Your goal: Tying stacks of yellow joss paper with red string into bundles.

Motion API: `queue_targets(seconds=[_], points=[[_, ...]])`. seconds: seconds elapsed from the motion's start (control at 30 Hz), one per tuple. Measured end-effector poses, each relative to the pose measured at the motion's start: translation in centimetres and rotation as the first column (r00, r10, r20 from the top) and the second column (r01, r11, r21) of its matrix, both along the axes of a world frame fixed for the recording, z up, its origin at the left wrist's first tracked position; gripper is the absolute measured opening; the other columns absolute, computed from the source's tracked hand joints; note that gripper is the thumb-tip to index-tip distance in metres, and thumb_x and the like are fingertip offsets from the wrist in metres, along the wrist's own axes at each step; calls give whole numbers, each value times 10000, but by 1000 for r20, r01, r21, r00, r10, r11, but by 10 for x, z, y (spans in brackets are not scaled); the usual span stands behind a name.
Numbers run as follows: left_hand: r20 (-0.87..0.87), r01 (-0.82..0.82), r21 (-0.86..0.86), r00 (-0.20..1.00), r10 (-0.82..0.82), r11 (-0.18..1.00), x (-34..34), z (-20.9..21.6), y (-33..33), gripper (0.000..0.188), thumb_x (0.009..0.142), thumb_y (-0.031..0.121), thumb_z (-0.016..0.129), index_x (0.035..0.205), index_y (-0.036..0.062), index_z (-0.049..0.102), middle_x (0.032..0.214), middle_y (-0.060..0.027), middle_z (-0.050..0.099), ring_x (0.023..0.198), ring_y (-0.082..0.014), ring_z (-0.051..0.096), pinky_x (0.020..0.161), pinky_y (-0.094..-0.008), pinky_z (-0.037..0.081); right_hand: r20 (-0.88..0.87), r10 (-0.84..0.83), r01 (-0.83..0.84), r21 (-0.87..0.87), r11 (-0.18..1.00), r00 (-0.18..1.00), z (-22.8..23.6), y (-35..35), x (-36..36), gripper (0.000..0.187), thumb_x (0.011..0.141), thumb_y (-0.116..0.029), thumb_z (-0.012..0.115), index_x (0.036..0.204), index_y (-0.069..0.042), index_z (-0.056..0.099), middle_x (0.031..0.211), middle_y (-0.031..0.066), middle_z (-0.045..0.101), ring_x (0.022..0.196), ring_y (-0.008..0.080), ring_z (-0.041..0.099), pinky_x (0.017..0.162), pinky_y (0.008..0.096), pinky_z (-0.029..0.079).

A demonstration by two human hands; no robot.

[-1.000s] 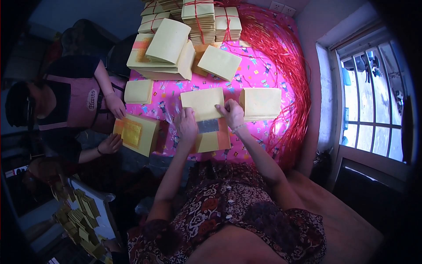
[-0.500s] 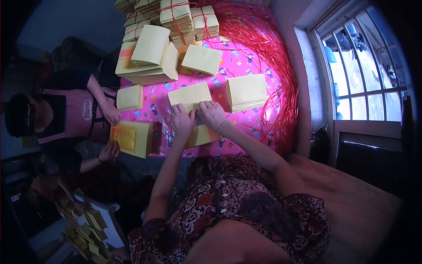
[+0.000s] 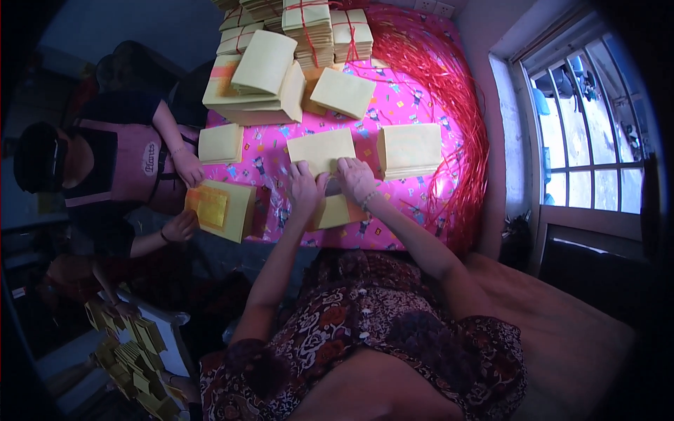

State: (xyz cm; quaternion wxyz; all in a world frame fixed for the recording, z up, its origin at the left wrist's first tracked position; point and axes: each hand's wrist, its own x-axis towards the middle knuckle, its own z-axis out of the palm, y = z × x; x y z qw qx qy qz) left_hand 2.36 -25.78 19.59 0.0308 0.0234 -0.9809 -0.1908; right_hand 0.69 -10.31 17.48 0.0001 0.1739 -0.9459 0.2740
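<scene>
A sheet of pale yellow paper (image 3: 321, 146) lies flat in front of me on the pink table. My left hand (image 3: 305, 186) grips its near left edge, fingertips on top and thumb turned inward. At the near right edge my right hand (image 3: 357, 181), with a bracelet at the wrist, holds the same sheet with curled fingers. Partly hidden under my wrists is another yellow paper piece (image 3: 338, 215) at the table's front edge. A stack of folded yellow paper (image 3: 413, 149) stands right of my right hand. Beyond my hands lies a smaller yellow paper stack (image 3: 344, 92).
Bundles of yellow paper tied with red string (image 3: 309, 31) stand at the back, behind a large paper pile (image 3: 260, 77). Red plastic strands (image 3: 460, 119) line the table's right side. At left, a co-worker's hands hold a yellow sheet with a gold square (image 3: 223, 209).
The whole view has shifted slightly, so the table appears further right. My hands keep nearly the same hold on the paper. The co-worker's hands stay on their sheet.
</scene>
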Motion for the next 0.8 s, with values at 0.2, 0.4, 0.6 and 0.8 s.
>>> queue_targets(seconds=[0.2,0.4,0.6,0.8], points=[[-86,46,189,996,-31,981,-3,0,-16,430,794,305,675,1045,24,467,965,-177,506,920,-363,550,738,-441,473,63,66,-58,-122,991,996,24,12,-6,336,799,-237,652,1030,-63,481,900,128,575,866,318,591,757,411,477],[-58,101,462,995,-83,881,-8,-9,-37,258,763,77,656,989,58,534,808,-106,511,750,-277,539,664,-398,440,145,122,-129,45,991,982,18,14,-13,412,803,-267,667,1111,-81,467,1030,140,518,896,325,603,779,408,496],[19,39,653,998,-68,757,-5,-13,-45,224,797,84,657,992,50,552,741,-83,552,643,-185,561,582,-309,459,168,205,-236,193,952,964,34,6,-18,329,819,-280,623,1034,-72,484,942,113,535,842,283,615,739,402,510],[-108,-98,428,981,158,898,-2,-9,-47,338,844,301,685,915,17,514,631,-21,545,530,-103,532,489,-235,422,-278,465,-344,391,854,840,18,22,-23,120,814,-217,550,851,-105,569,879,31,509,833,170,556,714,314,481]])
